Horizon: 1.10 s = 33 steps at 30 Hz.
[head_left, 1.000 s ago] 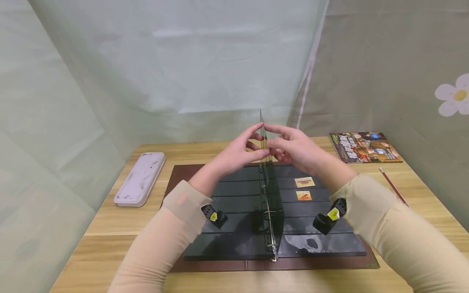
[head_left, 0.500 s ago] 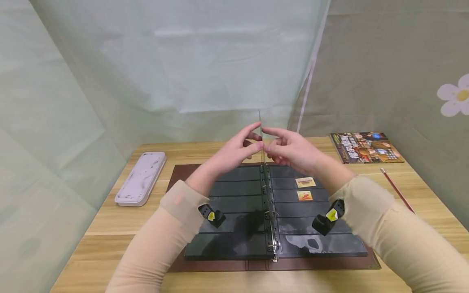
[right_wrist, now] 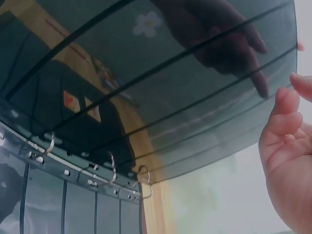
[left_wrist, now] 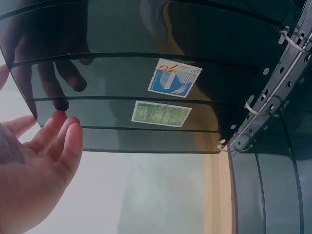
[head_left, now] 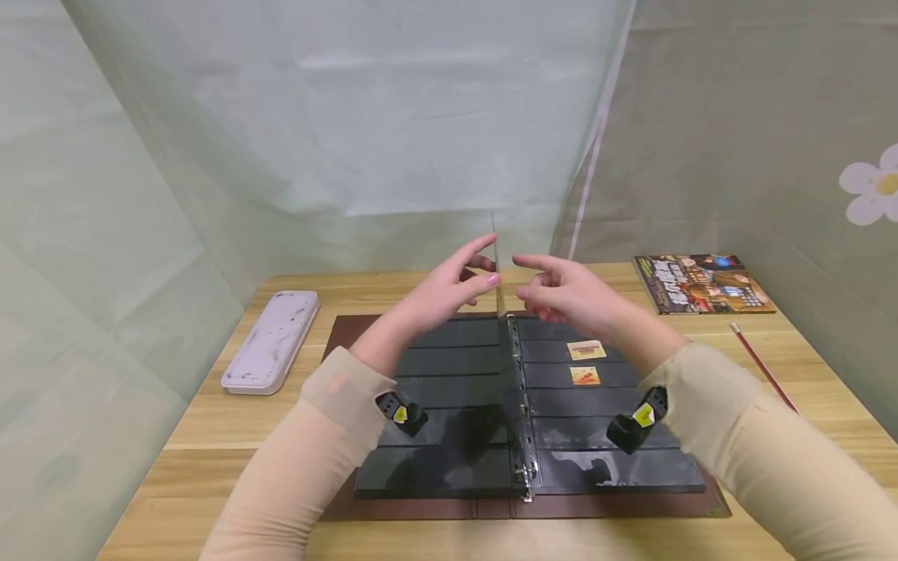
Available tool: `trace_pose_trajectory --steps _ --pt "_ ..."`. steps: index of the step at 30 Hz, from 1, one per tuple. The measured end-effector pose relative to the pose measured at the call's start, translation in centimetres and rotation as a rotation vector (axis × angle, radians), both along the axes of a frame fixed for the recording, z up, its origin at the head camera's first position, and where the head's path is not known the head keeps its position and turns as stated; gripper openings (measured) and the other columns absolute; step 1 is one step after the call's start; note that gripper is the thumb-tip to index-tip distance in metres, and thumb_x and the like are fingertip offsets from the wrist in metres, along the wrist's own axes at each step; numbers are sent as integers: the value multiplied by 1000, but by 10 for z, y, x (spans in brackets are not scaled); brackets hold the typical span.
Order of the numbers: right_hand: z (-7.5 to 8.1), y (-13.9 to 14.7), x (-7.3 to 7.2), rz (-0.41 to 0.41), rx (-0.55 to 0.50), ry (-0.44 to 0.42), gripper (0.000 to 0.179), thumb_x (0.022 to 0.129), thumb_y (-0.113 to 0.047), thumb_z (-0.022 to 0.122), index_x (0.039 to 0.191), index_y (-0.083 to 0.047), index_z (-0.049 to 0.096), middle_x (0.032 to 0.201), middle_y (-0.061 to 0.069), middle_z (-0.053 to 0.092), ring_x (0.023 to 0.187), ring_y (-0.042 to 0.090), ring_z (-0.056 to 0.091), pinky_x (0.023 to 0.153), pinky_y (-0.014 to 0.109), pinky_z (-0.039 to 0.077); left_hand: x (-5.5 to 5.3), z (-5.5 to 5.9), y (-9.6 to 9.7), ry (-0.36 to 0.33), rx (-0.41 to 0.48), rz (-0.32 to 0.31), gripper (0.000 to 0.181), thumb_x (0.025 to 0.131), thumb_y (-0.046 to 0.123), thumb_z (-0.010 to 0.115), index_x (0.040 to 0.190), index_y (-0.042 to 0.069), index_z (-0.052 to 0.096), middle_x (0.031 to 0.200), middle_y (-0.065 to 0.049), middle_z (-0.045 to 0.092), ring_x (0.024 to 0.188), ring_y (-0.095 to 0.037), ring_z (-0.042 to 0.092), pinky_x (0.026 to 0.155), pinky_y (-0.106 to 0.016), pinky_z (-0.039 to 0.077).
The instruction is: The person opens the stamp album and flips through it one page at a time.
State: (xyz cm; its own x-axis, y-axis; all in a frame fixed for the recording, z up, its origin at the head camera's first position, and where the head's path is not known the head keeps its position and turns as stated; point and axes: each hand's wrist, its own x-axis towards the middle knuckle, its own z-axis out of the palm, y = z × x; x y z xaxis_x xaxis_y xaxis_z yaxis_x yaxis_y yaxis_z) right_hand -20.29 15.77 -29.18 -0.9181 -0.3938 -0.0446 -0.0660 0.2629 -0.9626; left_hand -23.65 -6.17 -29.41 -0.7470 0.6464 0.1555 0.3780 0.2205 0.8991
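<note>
A stamp album [head_left: 449, 510] with black strip pages and a ring spine lies spread on the table. One dark see-through page [head_left: 498, 308] stands nearly upright from the rings. My left hand [head_left: 452, 287] touches that page near its outer edge, with its fingers on the left face. In the left wrist view, this face carries a blue-and-white stamp [left_wrist: 174, 78] and a green stamp [left_wrist: 161, 114]. My right hand [head_left: 571, 294] hovers right of the page, apart from it and holding nothing, index finger extended. Two small stamps [head_left: 585, 351] sit in the right-hand page [head_left: 575, 401].
At the left of the wooden table [head_left: 189, 467] lies a pale, scuffed pencil case [head_left: 272, 343]. A colourful booklet [head_left: 704, 284] lies at the back right, with a red pencil [head_left: 765, 366] in front of it. Curtain-like cloth [head_left: 449, 117] hangs behind.
My right hand has drawn back to the right, off the page it was touching. The upright page has shifted slightly left, with my left hand still against it.
</note>
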Motion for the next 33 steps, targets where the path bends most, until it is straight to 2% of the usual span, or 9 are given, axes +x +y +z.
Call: trace_pose_trajectory --steps 7,14,19,25,33 --pt "-8 17 0 -30 66 20 64 91 -24 62 146 -9 32 81 10 53 64 15 48 61 29 44 0 0 -4 9 6 -2 62 97 30 50 151 23 20 129 -14 46 107 -23 53 85 -41 46" --pt "-19 37 2 -70 132 59 59 92 -20 60 145 -6 35 84 8 53 65 14 48 64 29 43 -1 0 -8 5 13 -3 61 97 29 50 150 24 22 132 -12 45 111 -29 51 86 -43 46" --pt "-26 52 5 -88 168 71 59 93 -21 59 145 -5 35 92 10 54 66 13 47 62 28 43 0 2 -11 0 6 14 60 97 27 50 150 24 24 130 -10 45 108 -22 52 84 -40 46" --pt "-31 69 9 -103 203 67 61 93 -26 60 145 -7 34 86 9 52 67 15 46 65 29 42 0 3 -17 -10 -14 45 59 96 25 50 150 21 25 130 -11 46 106 -25 53 84 -39 46" --pt "-38 88 12 -137 276 66 66 91 -35 61 146 -9 34 90 10 53 67 17 48 73 33 44 -1 2 -28 -6 -55 75 59 97 23 50 150 21 24 132 -12 45 105 -28 53 86 -42 45"
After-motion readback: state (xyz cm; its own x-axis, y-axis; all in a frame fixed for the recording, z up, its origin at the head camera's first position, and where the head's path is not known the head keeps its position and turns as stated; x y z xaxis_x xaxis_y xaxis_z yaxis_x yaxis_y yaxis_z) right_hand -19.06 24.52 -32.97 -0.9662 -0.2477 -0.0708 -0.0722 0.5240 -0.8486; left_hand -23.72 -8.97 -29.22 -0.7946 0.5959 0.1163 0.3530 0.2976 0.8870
